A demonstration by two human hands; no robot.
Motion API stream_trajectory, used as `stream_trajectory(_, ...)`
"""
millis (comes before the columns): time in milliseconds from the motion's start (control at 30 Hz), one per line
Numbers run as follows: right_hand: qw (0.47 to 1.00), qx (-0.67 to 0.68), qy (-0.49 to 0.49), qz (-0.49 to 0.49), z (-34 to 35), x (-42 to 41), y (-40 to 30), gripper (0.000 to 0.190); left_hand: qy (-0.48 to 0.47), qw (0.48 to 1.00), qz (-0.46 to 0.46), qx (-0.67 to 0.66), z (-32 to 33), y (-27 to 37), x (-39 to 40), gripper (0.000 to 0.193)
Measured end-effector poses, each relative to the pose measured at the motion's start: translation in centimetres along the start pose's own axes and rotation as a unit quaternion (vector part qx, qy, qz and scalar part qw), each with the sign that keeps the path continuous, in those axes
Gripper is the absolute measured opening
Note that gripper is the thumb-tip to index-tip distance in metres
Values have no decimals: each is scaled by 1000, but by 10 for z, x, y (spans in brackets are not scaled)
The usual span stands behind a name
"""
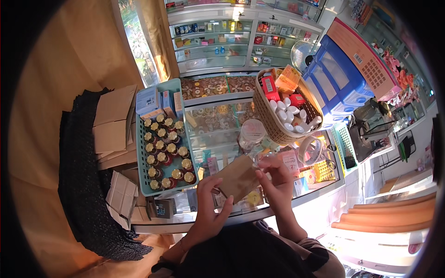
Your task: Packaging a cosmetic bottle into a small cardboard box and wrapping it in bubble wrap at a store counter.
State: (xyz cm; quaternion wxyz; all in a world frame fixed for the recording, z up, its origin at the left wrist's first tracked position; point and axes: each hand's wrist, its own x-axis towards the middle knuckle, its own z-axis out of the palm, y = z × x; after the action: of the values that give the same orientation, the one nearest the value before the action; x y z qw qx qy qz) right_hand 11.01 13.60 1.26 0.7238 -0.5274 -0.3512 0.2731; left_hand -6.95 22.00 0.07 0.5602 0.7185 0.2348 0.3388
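Note:
A small flat brown cardboard box (pixel 238 179) is held over the glass counter, in front of my body. My left hand (pixel 212 203) grips its lower left end, fingers behind and thumb at the near edge. At the opposite end, my right hand (pixel 278 182) has its thumb on the box's edge and its fingers curled. A glossy clear film, perhaps tape, shows by those fingers; its outline is hard to make out. Just beyond stands a clear plastic jar (pixel 251 135) with a whitish lid. Right of it are a tape roll (pixel 310 150) and scissors (pixel 330 156).
A teal plastic basket (pixel 193 153) holds gold-capped bottles and boxes on the glass display counter (pixel 174 227). Flattened cardboard (pixel 113 120) is piled at left. A tan woven basket (pixel 260 116) carries white-capped bottles and cartons. Behind it stands a blue plastic container (pixel 335 81), near a fan (pixel 300 55).

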Motion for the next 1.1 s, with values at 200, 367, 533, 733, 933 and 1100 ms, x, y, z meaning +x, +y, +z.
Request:
stream_trajectory(200,990,-137,-34,16,-13,9,10,58,-14,979,55,196,4,-5,-1,69)
stream_trajectory(367,992,-114,-52,25,-13,7,11,72,-60,985,7,164,2,-2,7,66)
stream_trajectory(533,978,-170,-119,-34,-21,8,-5,85,-26,994,-47,93,-3,2,6,48)
stream_trajectory(733,960,-197,-192,-55,-18,5,-6,94,0,990,-135,36,-5,6,10,30)
stream_trajectory(933,974,-127,-183,31,-13,-3,8,93,7,980,-140,144,-8,12,13,32)
stream_trajectory(1100,972,-142,-185,19,-12,-3,8,95,55,987,-52,145,-5,6,6,29)
